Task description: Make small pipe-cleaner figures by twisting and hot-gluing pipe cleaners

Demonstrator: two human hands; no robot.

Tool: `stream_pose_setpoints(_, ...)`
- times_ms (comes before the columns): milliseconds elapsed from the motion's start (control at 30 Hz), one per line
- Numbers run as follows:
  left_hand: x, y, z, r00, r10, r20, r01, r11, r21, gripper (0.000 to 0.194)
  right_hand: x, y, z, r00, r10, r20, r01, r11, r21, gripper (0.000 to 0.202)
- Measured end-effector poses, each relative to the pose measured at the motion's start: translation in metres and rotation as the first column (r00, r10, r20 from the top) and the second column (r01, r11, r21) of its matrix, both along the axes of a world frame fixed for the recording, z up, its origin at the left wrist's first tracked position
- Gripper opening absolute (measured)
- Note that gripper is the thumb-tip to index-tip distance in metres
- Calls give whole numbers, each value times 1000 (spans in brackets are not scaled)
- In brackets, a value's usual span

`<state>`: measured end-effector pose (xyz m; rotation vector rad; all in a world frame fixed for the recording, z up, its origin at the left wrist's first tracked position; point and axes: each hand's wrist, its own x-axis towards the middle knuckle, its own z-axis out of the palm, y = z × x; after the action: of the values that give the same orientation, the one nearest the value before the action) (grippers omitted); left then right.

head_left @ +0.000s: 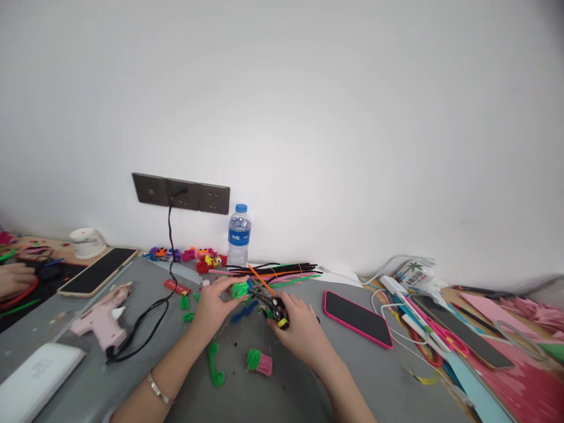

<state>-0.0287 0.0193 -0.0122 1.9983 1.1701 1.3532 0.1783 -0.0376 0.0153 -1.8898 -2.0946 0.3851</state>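
Observation:
My left hand (219,304) pinches a bundle of fuzzy green stems (240,289) with a bit of blue at its right end. Closed round the handles of black pliers (269,301) is my right hand (302,329); the pliers' jaws reach to the blue end of the bundle. On the grey mat (240,405) below lie a curled green piece (215,365) and a green and pink piece (259,362). Small green pieces (184,302) rest left of my left hand. Behind the hands is a pile of black, pink and green stems (282,271).
A pink glue gun (102,320) with a black cord, a white box (37,379) and a phone (99,271) are at left. A water bottle (239,236) stands by the wall. Right are a pink-edged phone (358,318), cables and papers. Another person's hand (16,280) shows far left.

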Motion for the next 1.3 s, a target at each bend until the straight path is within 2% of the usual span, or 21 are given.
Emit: stream_pose_setpoints(1300, 1, -2, 3, 1000, 17, 19, -17, 999, -30, 24, -1, 0, 0, 1000, -1, 17, 1, 1000, -1, 38)
